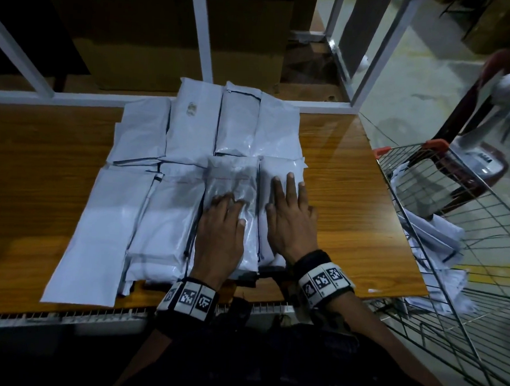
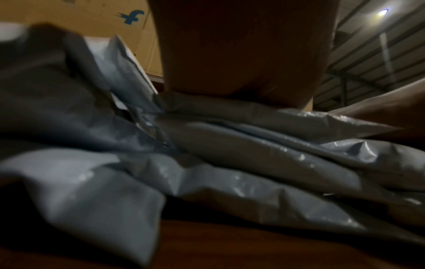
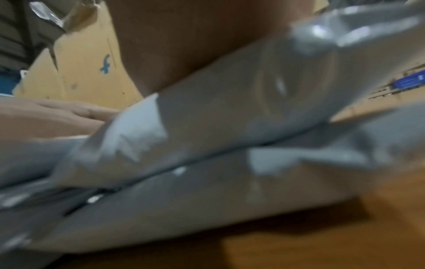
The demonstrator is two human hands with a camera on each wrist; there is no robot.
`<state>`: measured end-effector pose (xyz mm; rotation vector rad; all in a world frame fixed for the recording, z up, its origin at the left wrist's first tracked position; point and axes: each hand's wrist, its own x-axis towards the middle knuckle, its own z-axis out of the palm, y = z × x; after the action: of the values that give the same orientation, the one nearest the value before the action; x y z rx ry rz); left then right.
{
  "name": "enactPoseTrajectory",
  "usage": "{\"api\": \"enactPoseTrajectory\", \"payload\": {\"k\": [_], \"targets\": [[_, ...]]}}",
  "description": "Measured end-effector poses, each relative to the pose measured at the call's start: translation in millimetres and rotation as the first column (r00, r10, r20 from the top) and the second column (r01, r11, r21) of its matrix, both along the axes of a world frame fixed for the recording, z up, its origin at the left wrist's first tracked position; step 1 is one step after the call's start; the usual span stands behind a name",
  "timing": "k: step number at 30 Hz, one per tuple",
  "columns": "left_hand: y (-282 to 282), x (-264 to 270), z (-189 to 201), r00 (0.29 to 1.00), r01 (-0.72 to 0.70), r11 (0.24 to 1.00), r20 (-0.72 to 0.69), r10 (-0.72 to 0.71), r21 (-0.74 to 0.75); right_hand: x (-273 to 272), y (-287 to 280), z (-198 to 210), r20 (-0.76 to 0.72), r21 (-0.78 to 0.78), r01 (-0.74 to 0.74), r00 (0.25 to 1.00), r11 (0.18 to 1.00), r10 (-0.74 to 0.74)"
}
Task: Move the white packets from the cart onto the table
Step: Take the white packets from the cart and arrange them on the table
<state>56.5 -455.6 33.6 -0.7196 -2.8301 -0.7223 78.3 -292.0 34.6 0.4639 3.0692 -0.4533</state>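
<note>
Several white packets lie in overlapping rows on the wooden table. My left hand presses flat on a greyish packet in the front row. Beside it, my right hand rests with straight fingers on the rightmost front packet. Neither hand grips anything. The wire cart stands at the table's right end with more white packets inside. The left wrist view shows my palm on crinkled packets. In the blurred right wrist view my palm lies on a packet.
A white metal frame rises behind the table, with cardboard boxes beyond it. A dark red chair carrying a white bag stands past the cart. Bare wood shows left of the packets and right of my right hand.
</note>
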Motion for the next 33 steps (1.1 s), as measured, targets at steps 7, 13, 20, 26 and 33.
{"api": "enactPoseTrajectory", "payload": {"k": [7, 13, 20, 26, 33], "targets": [[-0.7, 0.7, 3.5, 0.999, 0.015, 0.997, -0.033, -0.013, 0.079, -3.1, 3.9, -1.8, 0.067, 0.001, -0.004, 0.998, 1.0, 0.004], [-3.6, 20.8, -16.2, 0.982, 0.054, 0.992, -0.186, -0.032, 0.116, 4.3, 7.3, 9.9, -0.028, -0.136, 0.031, 0.999, 0.99, -0.035], [-15.5, 36.4, -22.4, 0.988, 0.031, 0.997, -0.156, -0.019, 0.077, 71.8, 10.7, 25.6, -0.21, -0.38, 0.149, 0.947, 0.913, -0.242], [-9.6, 18.3, -8.8, 0.993, 0.092, 0.995, -0.071, -0.095, -0.042, 130.4, -6.5, 8.9, -0.23, -0.491, 0.198, 0.91, 0.848, -0.346], [2.3, 27.8, 2.6, 0.98, 0.174, 0.977, -0.124, -0.159, 0.122, 146.4, -2.5, 12.9, -0.295, -0.451, 0.215, 0.88, 0.866, -0.372]]}}
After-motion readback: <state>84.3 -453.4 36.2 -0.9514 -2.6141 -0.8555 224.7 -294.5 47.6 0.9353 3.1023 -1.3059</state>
